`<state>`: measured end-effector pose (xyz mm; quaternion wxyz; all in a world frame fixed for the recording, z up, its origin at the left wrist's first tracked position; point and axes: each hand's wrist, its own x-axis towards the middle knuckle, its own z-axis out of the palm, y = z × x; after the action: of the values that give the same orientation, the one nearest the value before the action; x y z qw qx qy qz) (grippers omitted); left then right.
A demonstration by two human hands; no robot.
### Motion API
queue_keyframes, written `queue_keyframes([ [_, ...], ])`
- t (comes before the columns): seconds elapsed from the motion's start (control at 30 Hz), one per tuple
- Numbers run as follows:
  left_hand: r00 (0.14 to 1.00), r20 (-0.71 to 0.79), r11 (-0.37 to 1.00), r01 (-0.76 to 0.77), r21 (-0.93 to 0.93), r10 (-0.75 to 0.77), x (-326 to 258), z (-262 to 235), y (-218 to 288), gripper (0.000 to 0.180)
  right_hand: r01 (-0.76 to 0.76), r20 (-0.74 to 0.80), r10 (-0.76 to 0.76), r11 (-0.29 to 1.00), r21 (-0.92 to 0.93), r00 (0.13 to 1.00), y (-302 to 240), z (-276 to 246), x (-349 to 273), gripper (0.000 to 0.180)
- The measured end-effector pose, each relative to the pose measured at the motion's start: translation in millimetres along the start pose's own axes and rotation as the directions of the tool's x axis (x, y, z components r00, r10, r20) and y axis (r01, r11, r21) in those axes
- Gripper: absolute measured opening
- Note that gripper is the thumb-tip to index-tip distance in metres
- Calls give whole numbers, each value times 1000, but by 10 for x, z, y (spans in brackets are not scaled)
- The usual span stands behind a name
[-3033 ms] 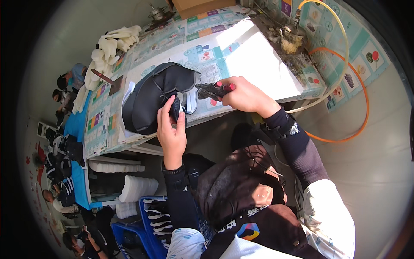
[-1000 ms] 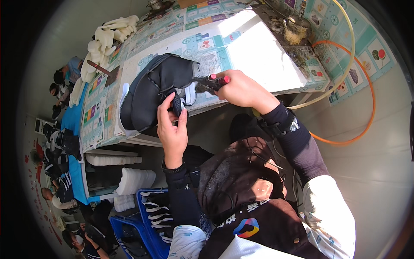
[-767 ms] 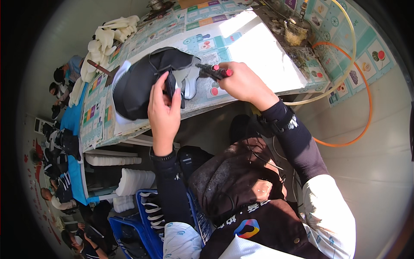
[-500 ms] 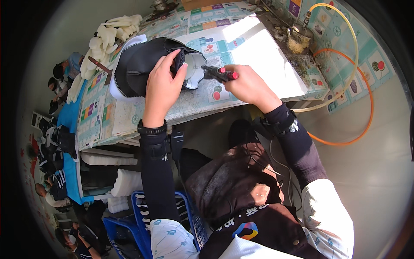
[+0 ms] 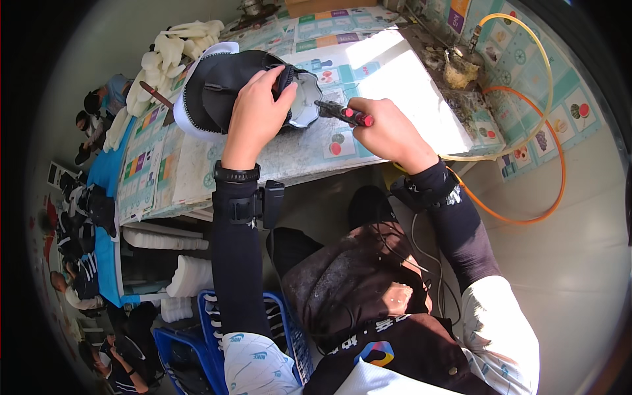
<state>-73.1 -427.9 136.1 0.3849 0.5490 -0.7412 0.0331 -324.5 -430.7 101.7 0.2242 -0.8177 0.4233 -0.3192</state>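
A black shoe upper (image 5: 216, 92) with a stitched edge and a white rim rests on the covered table. My left hand (image 5: 255, 117) is closed on its right part, thumb and fingers gripping the dark padded edge. Pale lining (image 5: 306, 99) shows past the fingertips. In my right hand (image 5: 390, 131) is a pair of dark pliers (image 5: 334, 110) with red handle ends. The jaws point left, close to the lining's edge; whether they touch it I cannot tell.
White foam-like shapes (image 5: 168, 56) are heaped at the far left, near a brown-handled tool (image 5: 155, 93). Yellow (image 5: 550, 79) and orange hoses (image 5: 563, 158) loop on the right. A blue crate (image 5: 191, 349) stands low left. Several people sit farther left.
The view has shifted slightly. Both hands, the shoe upper and the pliers now appear a little farther right in the picture. The grips look the same.
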Motion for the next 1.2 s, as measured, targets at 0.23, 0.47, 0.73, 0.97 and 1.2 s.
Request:
queue_keyframes([
  [0.23, 1000, 21, 1000, -8, 14, 8, 119, -16, -78, 43, 134, -184, -124, 990, 45, 975, -3, -28, -24, 25],
  [0.47, 993, 99, 997, 71, -32, -68, 204, -63, -127, 47, 180, -221, -174, 984, 10, 960, 46, 7, -27, 28],
  [0.73, 975, 120, 982, 189, -24, -185, -150, -278, -84, 49, 24, 0, -24, 991, 135, 1000, 107, -54, -16, 23],
  [0.97, 904, -306, 938, 218, -271, -298, -704, -739, -455, 29, -95, -217, 44, 969, -230, 975, 811, 54, 287, 22],
  [1.2, 755, -284, 607, 185, -773, -591, -1224, -907, 1, 39, 5, -253, 50, 977, 211, 966, 246, -27, 42, 58],
])
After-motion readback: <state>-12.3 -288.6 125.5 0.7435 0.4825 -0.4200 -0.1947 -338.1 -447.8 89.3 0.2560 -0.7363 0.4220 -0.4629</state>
